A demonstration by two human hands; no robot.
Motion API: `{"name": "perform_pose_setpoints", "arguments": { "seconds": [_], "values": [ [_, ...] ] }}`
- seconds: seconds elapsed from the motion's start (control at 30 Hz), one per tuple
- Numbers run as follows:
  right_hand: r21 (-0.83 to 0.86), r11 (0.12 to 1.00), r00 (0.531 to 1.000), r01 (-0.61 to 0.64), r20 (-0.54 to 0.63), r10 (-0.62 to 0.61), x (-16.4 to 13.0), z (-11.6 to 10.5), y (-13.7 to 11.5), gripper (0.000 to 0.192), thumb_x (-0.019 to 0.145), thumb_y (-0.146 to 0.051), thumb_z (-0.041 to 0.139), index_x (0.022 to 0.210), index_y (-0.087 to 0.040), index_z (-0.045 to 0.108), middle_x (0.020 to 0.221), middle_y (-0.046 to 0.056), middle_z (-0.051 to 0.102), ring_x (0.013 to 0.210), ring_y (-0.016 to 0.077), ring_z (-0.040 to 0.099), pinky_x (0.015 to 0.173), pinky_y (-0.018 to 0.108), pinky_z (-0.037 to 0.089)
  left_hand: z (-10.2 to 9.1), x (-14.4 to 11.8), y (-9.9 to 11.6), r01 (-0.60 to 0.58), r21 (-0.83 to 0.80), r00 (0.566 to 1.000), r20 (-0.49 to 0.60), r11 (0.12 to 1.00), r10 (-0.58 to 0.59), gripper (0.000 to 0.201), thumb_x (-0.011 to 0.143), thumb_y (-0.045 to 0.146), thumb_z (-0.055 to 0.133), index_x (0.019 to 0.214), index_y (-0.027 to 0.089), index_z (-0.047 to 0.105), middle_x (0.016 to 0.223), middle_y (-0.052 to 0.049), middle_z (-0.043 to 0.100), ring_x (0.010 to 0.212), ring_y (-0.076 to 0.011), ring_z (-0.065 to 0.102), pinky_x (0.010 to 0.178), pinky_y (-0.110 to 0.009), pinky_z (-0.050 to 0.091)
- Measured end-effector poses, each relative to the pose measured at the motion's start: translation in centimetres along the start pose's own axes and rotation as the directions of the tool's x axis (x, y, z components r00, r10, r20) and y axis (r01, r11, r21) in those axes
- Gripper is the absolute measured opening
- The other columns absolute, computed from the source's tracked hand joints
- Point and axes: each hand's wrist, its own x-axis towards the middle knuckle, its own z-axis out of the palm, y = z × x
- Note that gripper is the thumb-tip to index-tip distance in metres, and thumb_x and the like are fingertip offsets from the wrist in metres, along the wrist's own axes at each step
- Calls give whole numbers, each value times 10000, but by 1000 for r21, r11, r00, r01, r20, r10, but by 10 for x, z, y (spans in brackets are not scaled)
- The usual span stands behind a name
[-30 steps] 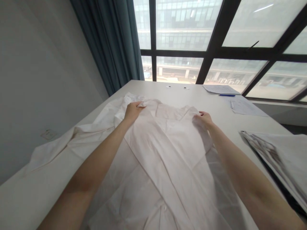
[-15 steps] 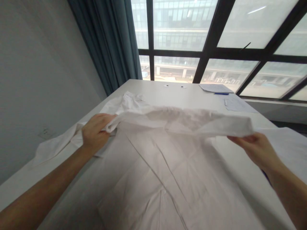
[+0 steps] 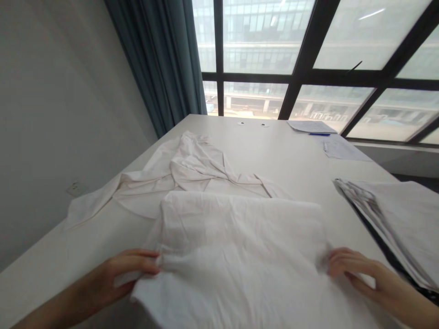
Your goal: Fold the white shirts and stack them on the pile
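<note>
blue pen by papers; dark curtain beside window.

A white worktop stretches toward a far, dark-framed window, bright with daylight, a building outside. Left, a blue-grey curtain hangs beside a grey wall with a power socket.

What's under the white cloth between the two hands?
Beside the white cloth you can see the white table, and rumpled white fabric shows past the cloth's far edge. What lies right beneath is covered, so I can't see it.
</note>
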Motion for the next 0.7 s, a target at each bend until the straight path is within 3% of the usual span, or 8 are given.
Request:
{"name": "perform_pose_setpoints", "arguments": {
  "seconds": [0.07,0.13,0.2,0.3,0.37,0.53,0.63,0.7],
  "values": [
    [-20,995,977,-94,-192,88,11,-10,11,330,883,-529,507,910,-288,731,996,77,723,944,282,676,828,414,564,-17,14,1,44,-60,998,41,997,-42,303,745,418,566,970,576,694,1070,119,727,959,-233,711,852,-376,569],
    [-22,983,902,-181,-401,157,29,-18,25,433,842,-618,502,1016,-271,696,1036,95,713,882,287,683,740,420,575,-31,38,2,89,-48,987,-131,995,-94,275,772,453,517,942,581,690,1006,150,736,946,-233,708,904,-421,541],
    [7,976,838,-219,-510,192,50,-22,39,553,792,-685,506,1088,-241,650,1062,122,698,851,283,678,689,411,567,-37,67,0,114,-15,937,-331,993,-112,305,785,452,481,975,462,720,1059,83,734,1013,-250,677,970,-438,492],
    [47,966,841,-255,-482,246,78,-22,54,649,755,-726,508,1114,-198,627,964,124,700,770,258,666,655,387,545,-35,112,-7,156,0,894,-425,988,-141,467,790,481,450,1115,242,685,1170,-79,691,1035,-271,645,933,-412,495],
    [50,963,873,-266,-411,263,90,-21,57,636,766,-715,505,1106,-193,634,839,81,688,669,223,634,618,362,521,-31,135,-11,203,-18,887,-420,979,-192,491,782,515,420,1019,182,692,1082,-124,707,974,-277,651,882,-387,503],
    [87,963,916,-254,-299,268,91,-23,41,531,765,-687,560,934,-196,671,636,6,588,575,178,546,522,292,429,-26,155,-8,243,-56,918,-311,968,-248,428,751,561,465,893,204,653,904,-67,721,839,-254,649,783,-332,493],
    [167,956,898,-243,-334,286,87,-28,29,498,746,-684,596,839,-199,662,605,-5,545,545,151,495,484,268,368,-27,154,-8,242,-75,917,-307,967,-253,418,728,564,503,887,205,645,864,-39,706,756,-231,633,710,-307,478],
    [180,954,867,-238,-404,292,88,-33,25,486,731,-683,616,817,-207,659,596,-9,530,531,142,467,473,264,342,-29,156,-9,244,-103,893,-363,964,-265,408,732,561,508,887,208,643,816,-22,686,701,-214,608,664,-294,464]
  ]
}}
